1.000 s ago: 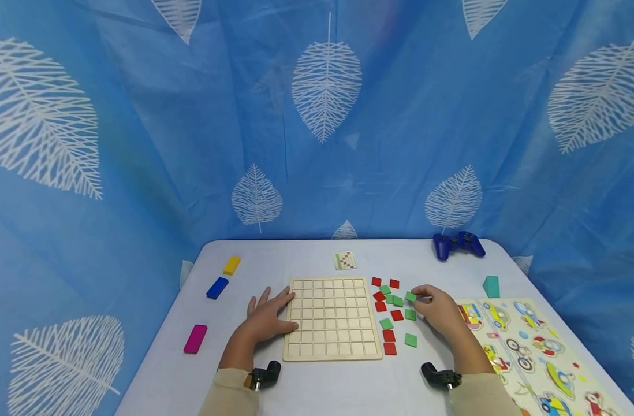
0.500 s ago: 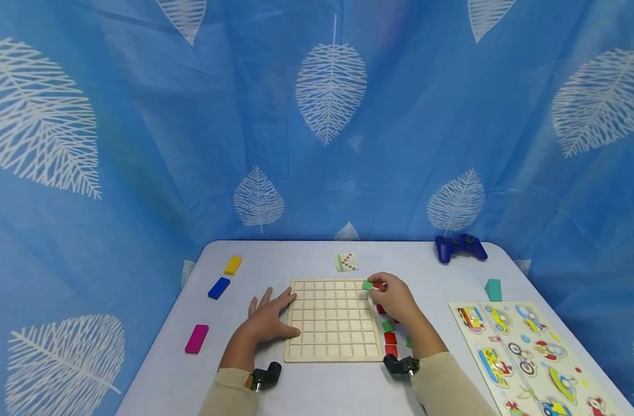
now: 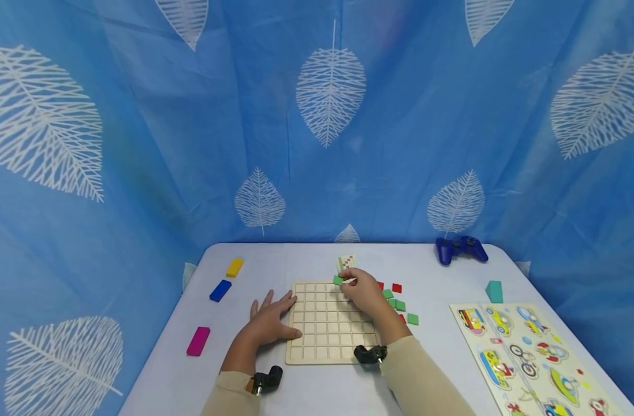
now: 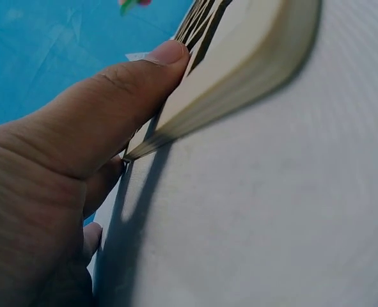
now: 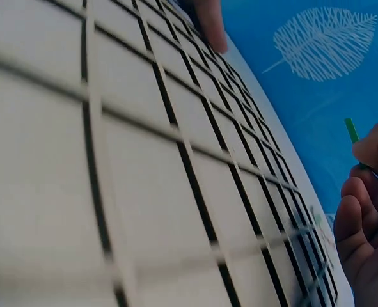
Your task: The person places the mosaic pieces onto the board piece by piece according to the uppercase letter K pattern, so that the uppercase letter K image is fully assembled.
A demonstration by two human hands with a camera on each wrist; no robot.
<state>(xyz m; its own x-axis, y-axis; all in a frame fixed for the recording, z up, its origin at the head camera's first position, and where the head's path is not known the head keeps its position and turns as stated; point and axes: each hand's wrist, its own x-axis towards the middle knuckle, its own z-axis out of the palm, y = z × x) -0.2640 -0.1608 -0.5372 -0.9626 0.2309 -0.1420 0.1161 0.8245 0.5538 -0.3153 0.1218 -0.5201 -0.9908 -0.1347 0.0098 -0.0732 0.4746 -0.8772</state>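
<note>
My right hand point(image 3: 365, 293) pinches a green square tile point(image 3: 338, 280) between thumb and fingertips, over the far edge of the wooden grid board point(image 3: 317, 352). In the right wrist view the same green tile point(image 5: 351, 130) stands out edge-on from the fingers. My left hand point(image 3: 269, 321) rests on the board's left side with fingers spread. Its thumb point(image 4: 169, 52) lies on the board's rim in the left wrist view. The board's squares hold no tiles where they show; my right hand and forearm hide part of its right side.
Loose green tiles point(image 3: 413, 319) and red tiles point(image 3: 397, 288) lie right of the board. A patterned card point(image 3: 346, 261) lies behind it. Yellow point(image 3: 235, 267), blue point(image 3: 220, 290) and magenta blocks point(image 3: 198, 341) are at left. A game controller point(image 3: 461, 249), teal block point(image 3: 495, 292) and picture puzzle point(image 3: 530, 352) are at right.
My right hand has carried the green tile leftward from the loose tiles to the far middle edge of the board. My left hand has stayed on the board's left side.
</note>
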